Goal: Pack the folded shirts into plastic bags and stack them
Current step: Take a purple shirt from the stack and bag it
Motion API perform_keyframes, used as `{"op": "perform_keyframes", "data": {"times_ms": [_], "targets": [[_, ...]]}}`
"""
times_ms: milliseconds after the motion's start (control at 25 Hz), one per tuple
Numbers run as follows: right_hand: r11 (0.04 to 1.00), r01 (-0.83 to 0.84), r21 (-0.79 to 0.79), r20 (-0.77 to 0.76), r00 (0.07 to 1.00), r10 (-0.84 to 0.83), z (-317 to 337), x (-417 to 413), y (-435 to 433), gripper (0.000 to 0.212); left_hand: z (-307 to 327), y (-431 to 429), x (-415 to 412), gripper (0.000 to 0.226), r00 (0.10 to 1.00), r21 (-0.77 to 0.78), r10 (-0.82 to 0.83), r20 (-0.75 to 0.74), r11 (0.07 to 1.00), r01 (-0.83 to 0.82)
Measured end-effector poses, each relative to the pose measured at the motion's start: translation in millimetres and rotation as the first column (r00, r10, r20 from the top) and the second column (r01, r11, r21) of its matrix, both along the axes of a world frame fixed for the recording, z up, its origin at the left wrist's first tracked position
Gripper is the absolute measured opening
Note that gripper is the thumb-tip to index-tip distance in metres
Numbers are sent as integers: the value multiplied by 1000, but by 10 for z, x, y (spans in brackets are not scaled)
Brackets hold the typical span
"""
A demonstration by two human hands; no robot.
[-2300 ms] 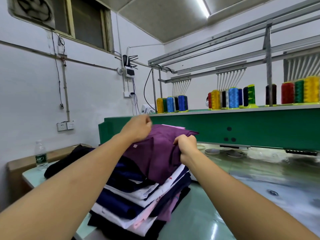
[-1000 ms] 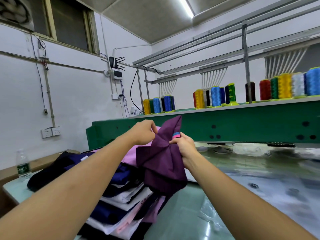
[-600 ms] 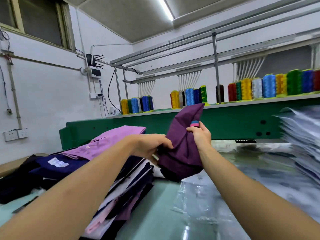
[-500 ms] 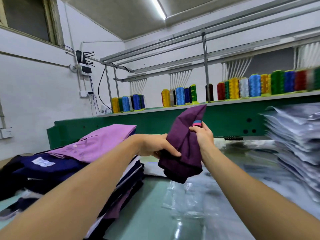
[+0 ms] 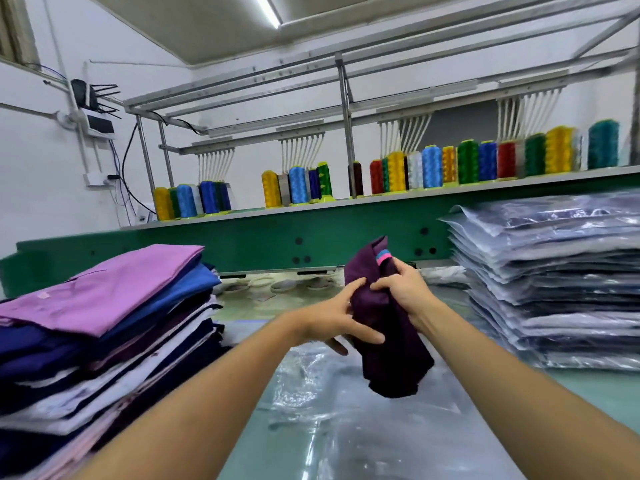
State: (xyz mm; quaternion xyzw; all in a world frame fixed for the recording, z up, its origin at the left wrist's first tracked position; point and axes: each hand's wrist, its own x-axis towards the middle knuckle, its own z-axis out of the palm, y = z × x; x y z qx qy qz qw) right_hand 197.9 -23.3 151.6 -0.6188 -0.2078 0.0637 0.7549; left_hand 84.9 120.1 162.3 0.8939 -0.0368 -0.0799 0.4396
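Above the green table (image 5: 588, 384) before the embroidery machine (image 5: 242, 244), left hand (image 5: 330, 320) and right hand (image 5: 405, 289) clutch a purple shirt (image 5: 393, 351).

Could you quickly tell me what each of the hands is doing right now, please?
Left hand: fingers curled on the folded purple shirt, holding it.
Right hand: gripping the same shirt near its collar.

Two bare forearms and hands were shown.
The left forearm (image 5: 207, 393) and right forearm (image 5: 519, 393) were left uncovered along their whole visible length; the left hand (image 5: 332, 320) and right hand (image 5: 401, 292) were likewise unclothed.
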Motion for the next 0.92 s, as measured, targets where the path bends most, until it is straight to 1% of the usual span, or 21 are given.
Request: {"op": "perform_keyframes", "data": {"times_ms": [40, 80, 120, 160, 200, 240, 280, 320, 360, 440, 520, 600, 640, 720, 760, 800, 840, 920], "targets": [[996, 30, -85, 70, 997, -24, -29, 35, -90, 53, -60, 23, -3, 100, 1000, -51, 18, -12, 999, -19], [982, 63, -180, 152, 988, -35, -55, 74, -185, 54, -130, 60, -1, 90, 999, -32, 51, -2, 998, -51], [960, 93, -264, 227, 973, -31, -80, 103, -268, 55, -212, 117, 2, 83, 996, 77, 82, 26, 994, -84], [937, 116, -330, 286, 958, -18, -98, 123, -347, 57, -315, 191, -2, 80, 995, 276, 94, 43, 956, -102], [914, 137, -382, 333, 943, -2, -117, 150, -421, 59, -447, 264, -8, 80, 996, 481, 80, 33, 872, -86], [888, 158, -431, 376, 926, 18, -133, 185, -489, 58, -593, 320, -35, 81, 998, 624, 61, 3, 780, -49], [863, 179, -473, 416, 908, 39, -146, 220, -547, 55, -720, 365, -66, 78, 998, 689, 52, -24, 725, -21], [836, 200, -511, 452, 890, 64, -160, 242, -596, 53, -816, 403, -88, 71, 999, 700, 44, -32, 714, -10], [807, 223, -547, 487, 869, 90, -181, 265, -634, 54, -874, 430, -101, 65, 999, 689, 34, -31, 724, -3], [738, 280, -613, 544, 828, 137, -226, 278, -678, 61, -897, 446, -107, 65, 998, 668, 21, -56, 744, 22], [684, 319, -656, 573, 801, 175, -272, 269, -680, 65, -869, 446, -120, 68, 995, 714, 18, -96, 698, 56], [639, 349, -686, 588, 783, 204, -307, 244, -656, 69, -865, 450, -145, 55, 996, 763, 0, -90, 643, 68], [618, 361, -699, 590, 779, 213, -319, 225, -639, 70, -858, 455, -156, 45, 998, 763, 6, -68, 645, 48], [584, 376, -719, 590, 774, 229, -336, 187, -611, 74, -853, 498, -157, 27, 998, 728, 55, 2, 685, -39], [569, 383, -728, 591, 771, 237, -334, 167, -596, 76, -855, 531, -156, 21, 996, 717, 81, 42, 692, -87], [557, 390, -734, 592, 768, 243, -323, 148, -582, 78, -849, 561, -164, 19, 991, 724, 103, 87, 677, -134], [549, 396, -736, 596, 764, 248, -303, 130, -569, 79, -844, 591, -167, 20, 983, 752, 121, 135, 633, -181], [553, 405, -728, 611, 749, 256, -245, 92, -541, 79, -844, 632, -170, 23, 965, 840, 133, 225, 475, -262]]}}
